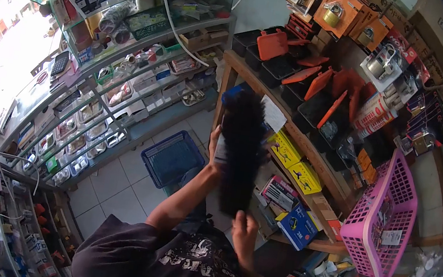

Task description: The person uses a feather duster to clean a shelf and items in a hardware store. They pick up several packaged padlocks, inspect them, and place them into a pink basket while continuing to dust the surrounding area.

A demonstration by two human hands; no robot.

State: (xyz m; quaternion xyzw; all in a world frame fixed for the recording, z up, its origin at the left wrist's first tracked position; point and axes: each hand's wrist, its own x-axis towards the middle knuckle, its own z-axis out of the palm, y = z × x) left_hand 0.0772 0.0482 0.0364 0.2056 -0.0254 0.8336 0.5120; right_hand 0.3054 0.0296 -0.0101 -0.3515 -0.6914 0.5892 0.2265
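A long black bristle brush head [240, 153], like that of a broom, is held up in front of my chest, its bristles towards the camera. Along its left side my left hand [214, 147] grips it, with part of the hand hidden behind the brush. At its lower end my right hand [243, 232] is closed on the near tip. A white paper [274, 113] and yellow boxes [287, 150] on the wooden shelf lie just to the right of the brush.
A blue basket [173, 157] stands on the tiled floor. Black bins with orange lids [318, 84] line the wooden shelf at right, beneath hanging padlocks [331, 15]. A pink basket [378, 219] juts out at lower right. Glass shelving [144, 78] with small goods runs along the left.
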